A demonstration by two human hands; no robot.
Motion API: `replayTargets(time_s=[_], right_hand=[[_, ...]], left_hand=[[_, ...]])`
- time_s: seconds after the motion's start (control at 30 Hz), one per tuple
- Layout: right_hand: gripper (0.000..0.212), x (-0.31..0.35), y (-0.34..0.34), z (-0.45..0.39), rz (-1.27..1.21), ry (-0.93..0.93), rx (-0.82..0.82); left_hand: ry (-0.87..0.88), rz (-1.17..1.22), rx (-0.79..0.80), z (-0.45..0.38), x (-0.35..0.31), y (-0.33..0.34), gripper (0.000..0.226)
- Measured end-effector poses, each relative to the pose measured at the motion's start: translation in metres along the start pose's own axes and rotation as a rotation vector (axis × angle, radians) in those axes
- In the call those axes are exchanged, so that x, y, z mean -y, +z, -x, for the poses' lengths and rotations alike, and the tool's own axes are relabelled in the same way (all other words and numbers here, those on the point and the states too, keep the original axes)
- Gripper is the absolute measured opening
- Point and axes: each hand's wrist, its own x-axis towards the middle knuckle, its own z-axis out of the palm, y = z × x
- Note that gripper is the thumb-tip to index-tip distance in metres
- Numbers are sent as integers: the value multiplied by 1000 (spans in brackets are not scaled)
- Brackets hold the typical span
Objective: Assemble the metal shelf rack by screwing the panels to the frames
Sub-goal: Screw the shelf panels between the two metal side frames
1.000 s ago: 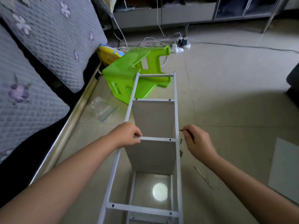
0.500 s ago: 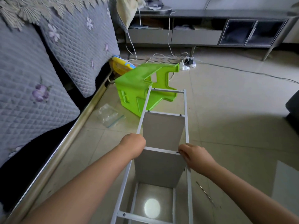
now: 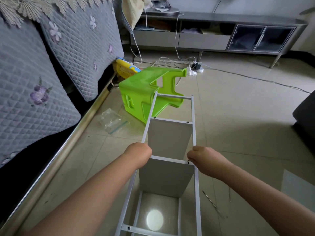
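Our left hand (image 3: pixel 139 151) grips the frame (image 3: pixel 193 133); right hand (image 3: pixel 200 156) pinches a screw (image 3: pixel 188 162) at the panel (image 3: pixel 167 178) hole just below our fingertips. Tilted, it could cross-thread or drop.

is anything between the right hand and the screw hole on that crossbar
Nothing visible: the right hand is already at the screw hole on the crossbar, its fingers curled just above it.

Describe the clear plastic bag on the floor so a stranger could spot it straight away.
Start at the grey quilted sofa along the room's left side and drop to the tiled floor beside its metal rail. Between that rail and the tipped green plastic stool lies the plastic bag. It alone is transparent and crumpled, with a blue zip strip.
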Motion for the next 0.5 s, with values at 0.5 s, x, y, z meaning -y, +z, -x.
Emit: replayTargets(time_s=[0.5], right_hand=[[22,17,-5,-12,167,20,254]], left_hand=[[11,-37,-34,0,2,-1,24]])
